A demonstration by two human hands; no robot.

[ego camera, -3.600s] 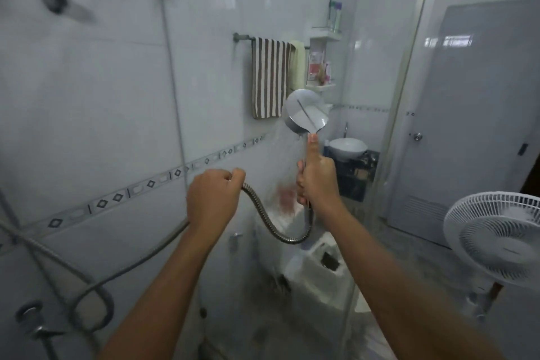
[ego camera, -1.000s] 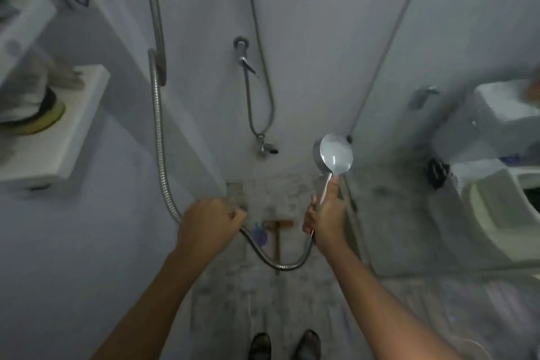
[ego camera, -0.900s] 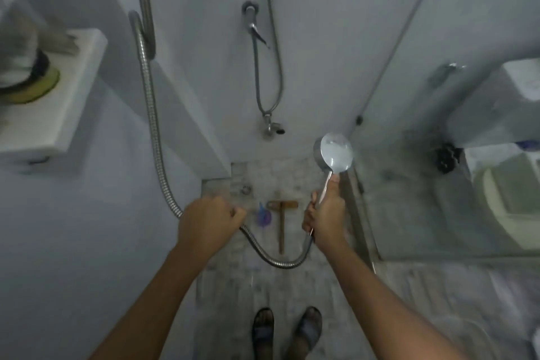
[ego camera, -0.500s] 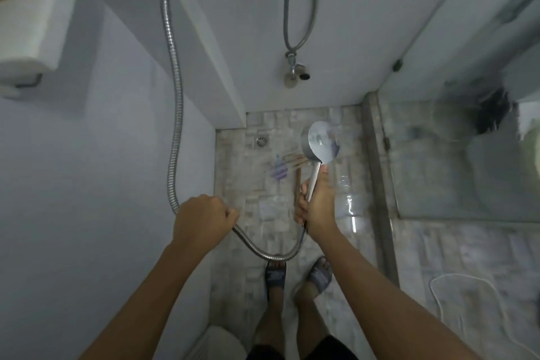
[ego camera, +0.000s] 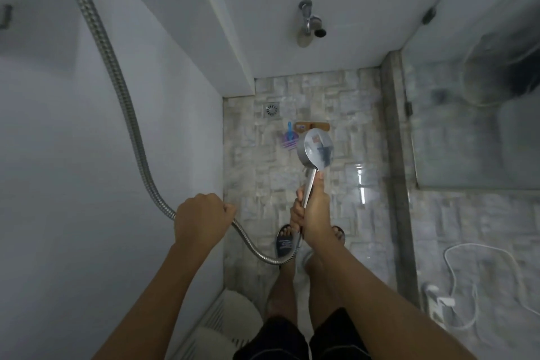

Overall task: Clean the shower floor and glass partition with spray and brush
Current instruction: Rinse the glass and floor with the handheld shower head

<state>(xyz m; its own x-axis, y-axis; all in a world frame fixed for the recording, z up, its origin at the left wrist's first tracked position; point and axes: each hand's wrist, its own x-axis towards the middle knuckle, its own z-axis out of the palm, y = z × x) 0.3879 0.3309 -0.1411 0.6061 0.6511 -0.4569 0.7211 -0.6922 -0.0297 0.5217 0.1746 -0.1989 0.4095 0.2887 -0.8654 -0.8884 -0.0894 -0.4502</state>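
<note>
Two hands work together: the right hand (ego camera: 312, 213) grips the shower head (ego camera: 317, 152) over the floor (ego camera: 344, 213), while the left hand (ego camera: 201, 219) grips the hose (ego camera: 122, 90), likely keeping it clear.

White walls (ego camera: 87, 126) meet at a corner – dim, greyish light. Mottled grey stone-tile floor (ego camera: 347, 213), square metal drain (ego camera: 271, 109) by the corner – chrome wall tap (ego camera: 309, 23) above, raised kerb (ego camera: 393, 140) along right.

Your shower head (ego camera: 317, 152) at centre frame was mirror-bright chrome, and its hose (ego camera: 128, 114), running down from the upper left, was ribbed, duller metal. The floor (ego camera: 344, 102) looked like rough, mottled stone tile, wet and shiny at centre right. The wall (ego camera: 263, 9) above was smooth and glossy. The brush (ego camera: 321, 126) head looked wooden.
</note>
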